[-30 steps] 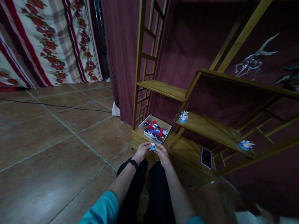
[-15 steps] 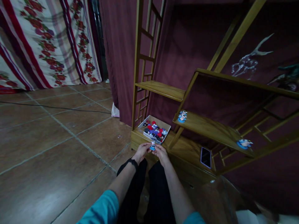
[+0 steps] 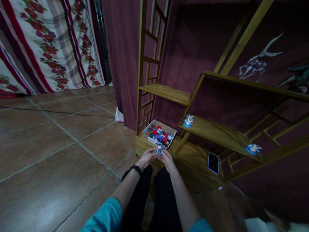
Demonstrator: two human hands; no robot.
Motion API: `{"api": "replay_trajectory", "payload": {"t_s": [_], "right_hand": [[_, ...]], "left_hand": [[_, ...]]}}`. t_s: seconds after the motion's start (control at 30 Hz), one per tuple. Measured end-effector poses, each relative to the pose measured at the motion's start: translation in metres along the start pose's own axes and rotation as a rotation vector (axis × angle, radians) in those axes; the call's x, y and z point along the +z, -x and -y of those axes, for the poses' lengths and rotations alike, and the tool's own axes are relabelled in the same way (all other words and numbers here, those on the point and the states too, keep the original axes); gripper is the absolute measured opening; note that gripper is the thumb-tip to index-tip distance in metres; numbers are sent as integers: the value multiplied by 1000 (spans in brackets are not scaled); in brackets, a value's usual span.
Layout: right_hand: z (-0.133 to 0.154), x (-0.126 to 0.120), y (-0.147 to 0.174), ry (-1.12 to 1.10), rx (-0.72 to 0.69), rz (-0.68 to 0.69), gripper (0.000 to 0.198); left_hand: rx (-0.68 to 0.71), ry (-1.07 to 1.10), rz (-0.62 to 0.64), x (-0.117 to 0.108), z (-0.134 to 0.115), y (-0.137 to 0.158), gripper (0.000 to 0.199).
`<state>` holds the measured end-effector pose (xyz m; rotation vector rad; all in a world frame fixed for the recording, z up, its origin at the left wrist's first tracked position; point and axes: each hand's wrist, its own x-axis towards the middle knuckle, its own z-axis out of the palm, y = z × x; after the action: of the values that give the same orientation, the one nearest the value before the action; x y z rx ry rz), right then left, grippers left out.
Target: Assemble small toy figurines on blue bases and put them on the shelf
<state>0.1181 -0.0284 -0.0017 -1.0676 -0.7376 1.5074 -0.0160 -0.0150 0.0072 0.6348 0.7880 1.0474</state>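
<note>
A small figurine [image 3: 159,149] with a white top and a blue base is pinched between my two hands. My left hand [image 3: 147,157], with a dark band at the wrist, grips its left side. On its right side are the closed fingers of my right hand [image 3: 167,158]. Just beyond my hands sits a shallow white box [image 3: 147,129] of several small red, purple, black and white figurines. It stands on the low wooden base [image 3: 142,141] of a shelf unit.
Blue-based figurines [image 3: 188,120] stand at the left end of a middle shelf [image 3: 214,133]; another figurine [image 3: 253,148] is at its right end. A phone [image 3: 213,163] lies on the base. Higher up stands a clear deer ornament [image 3: 254,66]. A cable [image 3: 60,111] crosses the tiled floor.
The figurine has turned slightly in my fingers, and its blue base shows less now. Both hands stay in nearly the same place in front of the box.
</note>
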Motion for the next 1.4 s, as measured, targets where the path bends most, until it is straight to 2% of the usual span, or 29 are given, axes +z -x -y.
{"api": "replay_trajectory", "payload": {"t_s": [0.4, 0.83, 1.0, 1.13, 1.4], "right_hand": [[1, -1, 2, 18, -18, 25, 36], [1, -2, 2, 1, -35, 15, 39], [-2, -4, -1, 6, -34, 8, 41], [-3, -5, -2, 5, -29, 6, 43], [-4, -6, -4, 15, -19, 9, 42]], "left_hand": [[16, 51, -9, -2, 1, -1, 21], [61, 41, 28, -2, 4, -1, 36], [138, -36, 25, -3, 8, -2, 42], [176, -76, 11, -4, 10, -5, 43], [160, -100, 23, -2, 8, -2, 42]]}}
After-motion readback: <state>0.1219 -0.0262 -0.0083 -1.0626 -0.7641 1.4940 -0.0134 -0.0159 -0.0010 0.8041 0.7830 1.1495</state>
